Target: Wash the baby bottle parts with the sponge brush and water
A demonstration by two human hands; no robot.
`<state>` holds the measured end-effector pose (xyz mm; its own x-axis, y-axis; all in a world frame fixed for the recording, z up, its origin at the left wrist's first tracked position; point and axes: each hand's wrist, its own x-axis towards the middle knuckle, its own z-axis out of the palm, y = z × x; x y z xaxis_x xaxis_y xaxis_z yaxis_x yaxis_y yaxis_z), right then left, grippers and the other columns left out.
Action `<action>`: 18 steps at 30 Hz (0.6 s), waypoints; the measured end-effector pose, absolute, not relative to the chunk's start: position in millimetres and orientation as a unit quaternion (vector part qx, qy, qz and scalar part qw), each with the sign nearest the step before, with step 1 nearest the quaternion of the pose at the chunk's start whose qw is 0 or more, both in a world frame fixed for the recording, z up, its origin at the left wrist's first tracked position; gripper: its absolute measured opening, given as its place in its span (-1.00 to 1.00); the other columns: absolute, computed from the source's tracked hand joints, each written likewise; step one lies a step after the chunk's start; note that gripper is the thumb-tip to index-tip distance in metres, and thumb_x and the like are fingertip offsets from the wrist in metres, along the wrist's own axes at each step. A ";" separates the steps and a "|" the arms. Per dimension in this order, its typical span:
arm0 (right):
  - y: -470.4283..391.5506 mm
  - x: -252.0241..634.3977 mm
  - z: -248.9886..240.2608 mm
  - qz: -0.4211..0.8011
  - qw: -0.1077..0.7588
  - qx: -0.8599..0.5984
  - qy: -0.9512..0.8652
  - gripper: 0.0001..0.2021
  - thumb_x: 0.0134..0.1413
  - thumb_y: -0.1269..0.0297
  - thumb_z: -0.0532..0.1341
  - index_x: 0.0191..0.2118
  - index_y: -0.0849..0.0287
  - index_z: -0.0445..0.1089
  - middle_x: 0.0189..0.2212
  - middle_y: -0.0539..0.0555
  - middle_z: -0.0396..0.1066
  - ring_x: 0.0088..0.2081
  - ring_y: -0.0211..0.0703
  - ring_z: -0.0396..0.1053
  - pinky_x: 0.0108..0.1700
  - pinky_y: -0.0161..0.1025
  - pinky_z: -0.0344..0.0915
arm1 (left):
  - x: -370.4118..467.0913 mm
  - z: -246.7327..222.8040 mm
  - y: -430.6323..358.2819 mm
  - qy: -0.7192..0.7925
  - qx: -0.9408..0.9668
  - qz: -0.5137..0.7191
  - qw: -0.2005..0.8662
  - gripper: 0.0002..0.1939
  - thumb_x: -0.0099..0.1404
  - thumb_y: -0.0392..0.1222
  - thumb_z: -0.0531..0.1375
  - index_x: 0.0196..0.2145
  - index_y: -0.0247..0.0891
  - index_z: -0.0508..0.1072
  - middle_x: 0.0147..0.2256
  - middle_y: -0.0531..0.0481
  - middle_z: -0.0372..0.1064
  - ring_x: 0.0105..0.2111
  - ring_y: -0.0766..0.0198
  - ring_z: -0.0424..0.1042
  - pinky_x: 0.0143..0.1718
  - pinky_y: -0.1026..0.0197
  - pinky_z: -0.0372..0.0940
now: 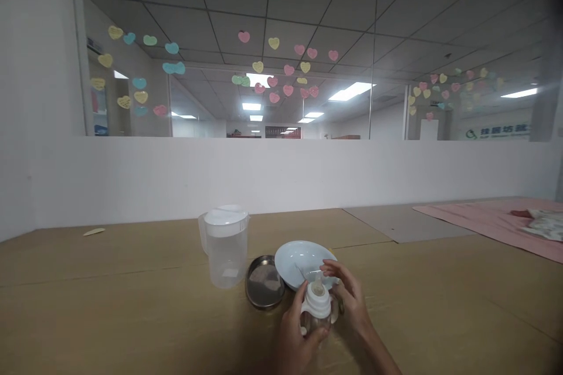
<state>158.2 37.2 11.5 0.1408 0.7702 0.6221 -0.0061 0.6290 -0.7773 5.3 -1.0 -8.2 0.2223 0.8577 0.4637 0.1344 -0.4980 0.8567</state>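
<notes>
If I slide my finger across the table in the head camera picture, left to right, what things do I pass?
Pale yellow scrap → clear pitcher with white lid → round metal dish → baby bottle → grey sheet → pink cloth.

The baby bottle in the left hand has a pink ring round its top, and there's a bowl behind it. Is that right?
Not quite: the ring isn't pink. The head view shows the baby bottle in the left hand with a white ring round its top, and a bowl behind it.
</notes>
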 end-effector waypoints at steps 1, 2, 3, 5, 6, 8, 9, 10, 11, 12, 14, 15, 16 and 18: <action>37.0 157.0 9.7 0.262 0.681 -0.336 -0.595 -0.65 0.03 0.11 0.14 -0.08 0.14 0.38 -0.20 0.16 0.42 -0.17 -0.04 0.37 -0.08 -0.13 0.30 | 5.5 -8.5 -1.3 0.356 0.698 0.513 0.350 -0.21 0.01 -0.33 0.24 0.20 -0.19 0.11 0.13 -0.08 0.21 0.11 0.08 0.22 0.10 0.16 0.18; 36.3 155.4 8.4 0.240 0.672 -0.344 -0.610 -0.65 0.04 0.10 0.14 -0.07 0.14 0.37 -0.19 0.16 0.42 -0.17 -0.05 0.36 -0.08 -0.14 0.30 | 5.5 -8.9 -1.5 0.355 0.697 0.517 0.348 -0.22 0.01 -0.32 0.24 0.20 -0.20 0.11 0.13 -0.09 0.21 0.10 0.07 0.23 0.10 0.14 0.18; 35.1 153.6 7.7 0.220 0.657 -0.348 -0.631 -0.64 0.04 0.10 0.14 -0.06 0.14 0.36 -0.18 0.16 0.41 -0.15 -0.05 0.36 -0.08 -0.16 0.30 | 5.4 -9.3 -1.5 0.352 0.698 0.519 0.347 -0.23 0.03 -0.30 0.24 0.20 -0.20 0.10 0.13 -0.10 0.21 0.09 0.07 0.24 0.09 0.12 0.19; 32.2 150.4 7.9 0.180 0.626 -0.352 -0.672 -0.61 0.02 0.12 0.18 -0.02 0.14 0.33 -0.14 0.15 0.40 -0.09 -0.04 0.34 -0.04 -0.16 0.28 | 5.0 -9.7 -1.1 0.347 0.700 0.519 0.346 -0.23 0.06 -0.26 0.24 0.21 -0.20 0.08 0.14 -0.11 0.19 0.08 0.07 0.25 0.08 0.09 0.20; 30.8 149.6 8.6 0.162 0.618 -0.352 -0.684 -0.60 0.02 0.12 0.18 -0.01 0.14 0.31 -0.12 0.15 0.39 -0.08 -0.04 0.33 -0.03 -0.16 0.27 | 4.7 -9.7 -0.8 0.344 0.703 0.518 0.345 -0.24 0.07 -0.24 0.24 0.21 -0.20 0.07 0.15 -0.11 0.18 0.09 0.07 0.23 0.09 0.08 0.19; 28.4 149.8 10.4 0.131 0.618 -0.355 -0.689 -0.60 0.05 0.14 0.15 0.01 0.15 0.28 -0.12 0.15 0.38 -0.08 -0.05 0.32 -0.03 -0.14 0.27 | 4.0 -8.9 0.2 0.340 0.712 0.514 0.338 -0.24 0.09 -0.19 0.25 0.21 -0.21 0.07 0.15 -0.12 0.17 0.12 0.06 0.20 0.12 0.07 0.15; 27.6 150.9 11.3 0.115 0.619 -0.355 -0.691 -0.61 0.06 0.16 0.14 0.02 0.15 0.27 -0.12 0.16 0.38 -0.09 -0.05 0.32 -0.03 -0.13 0.26 | 3.8 -8.3 0.9 0.339 0.717 0.510 0.334 -0.24 0.09 -0.17 0.25 0.21 -0.23 0.07 0.15 -0.13 0.18 0.12 0.06 0.20 0.13 0.06 0.15; 27.1 152.5 12.0 0.099 0.621 -0.356 -0.691 -0.62 0.07 0.17 0.12 0.02 0.16 0.26 -0.11 0.16 0.37 -0.09 -0.06 0.32 -0.03 -0.12 0.26 | 3.7 -7.7 1.7 0.344 0.718 0.508 0.329 -0.25 0.10 -0.15 0.25 0.21 -0.23 0.08 0.14 -0.13 0.19 0.12 0.06 0.21 0.12 0.05 0.15; 26.7 154.4 12.5 0.082 0.621 -0.354 -0.695 -0.64 0.09 0.19 0.10 0.00 0.16 0.27 -0.12 0.15 0.37 -0.10 -0.06 0.32 -0.03 -0.11 0.25 | 3.7 -7.2 2.6 0.347 0.721 0.504 0.326 -0.25 0.10 -0.14 0.25 0.21 -0.22 0.07 0.13 -0.13 0.21 0.11 0.07 0.22 0.11 0.05 0.16; 26.5 156.4 13.0 0.067 0.618 -0.353 -0.699 -0.67 0.10 0.20 0.08 -0.02 0.16 0.29 -0.14 0.15 0.38 -0.12 -0.07 0.32 -0.04 -0.10 0.25 | 3.9 -6.6 3.5 0.348 0.723 0.504 0.319 -0.25 0.10 -0.14 0.25 0.21 -0.22 0.07 0.13 -0.13 0.21 0.11 0.07 0.22 0.11 0.04 0.16; 26.2 160.4 14.1 0.046 0.620 -0.365 -0.693 -0.69 0.12 0.22 0.02 -0.04 0.15 0.31 -0.18 0.14 0.39 -0.15 -0.08 0.32 -0.07 -0.09 0.26 | 4.9 -5.6 4.9 0.347 0.728 0.503 0.309 -0.26 0.11 -0.16 0.25 0.21 -0.20 0.06 0.15 -0.13 0.18 0.12 0.09 0.20 0.13 0.03 0.13; 26.0 162.0 14.9 0.041 0.619 -0.373 -0.690 -0.69 0.14 0.22 0.00 -0.04 0.15 0.31 -0.19 0.14 0.39 -0.17 -0.08 0.32 -0.08 -0.09 0.26 | 5.5 -5.0 5.2 0.346 0.730 0.503 0.307 -0.27 0.12 -0.17 0.24 0.21 -0.20 0.06 0.16 -0.14 0.16 0.13 0.10 0.19 0.14 0.03 0.12; 25.9 163.2 15.8 0.038 0.617 -0.375 -0.691 -0.68 0.14 0.21 -0.01 -0.04 0.16 0.31 -0.20 0.14 0.40 -0.18 -0.08 0.32 -0.10 -0.10 0.26 | 6.2 -4.4 5.3 0.346 0.732 0.500 0.307 -0.27 0.12 -0.18 0.24 0.21 -0.21 0.06 0.16 -0.14 0.16 0.13 0.10 0.19 0.14 0.03 0.12; 25.9 164.4 17.6 0.032 0.605 -0.368 -0.705 -0.66 0.12 0.18 0.03 -0.03 0.17 0.30 -0.20 0.15 0.39 -0.18 -0.08 0.32 -0.10 -0.10 0.26 | 7.4 -3.1 5.1 0.353 0.735 0.491 0.305 -0.29 0.13 -0.19 0.23 0.20 -0.23 0.06 0.13 -0.15 0.19 0.10 0.11 0.22 0.12 0.05 0.15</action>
<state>164.4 25.9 17.6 0.0037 0.5585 0.8295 0.4800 0.7267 -0.4914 7.4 5.1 -3.1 0.2678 0.8188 0.5077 0.2192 -0.5649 0.7955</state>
